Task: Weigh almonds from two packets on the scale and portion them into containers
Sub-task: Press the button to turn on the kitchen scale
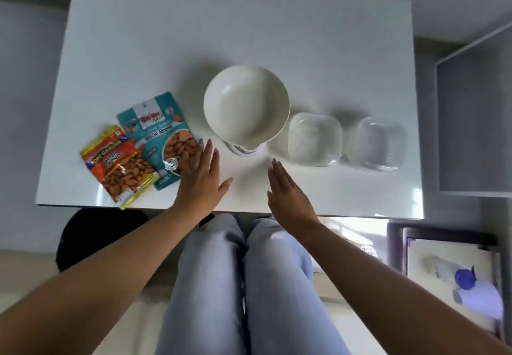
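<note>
Knees [243, 285] in pale jeans are closest to the camera, under the near edge of the white bench [194, 36]. Everything else is placed here relative to the bowl [246, 104], which is cream, empty and stands in the middle of the bench on the scale [246, 150]; only a small part of the scale shows below the bowl's near rim.

Far to the left of the bowl lies the orange packet [117, 165], flat, with almonds printed on it, near the front edge of the bench. Its upper right side touches or slightly overlaps the teal packet [159, 136], which lies flat between it and the bowl and also shows almonds.

The left hand [201, 180] is in front of the bowl and to its left. Its grip is open, the fingers [191, 158] are straight and spread, and they lie over the near right corner of the teal packet; it holds nothing.

The right hand [288, 194] is in front of the bowl, slightly to the right, above the bare bench. It is also flat and open, with fingers together, and holds nothing.

Just right of the bowl stands a clear container [314, 138], empty. A second clear container [378, 144] stands further right, just beside the first.
</note>
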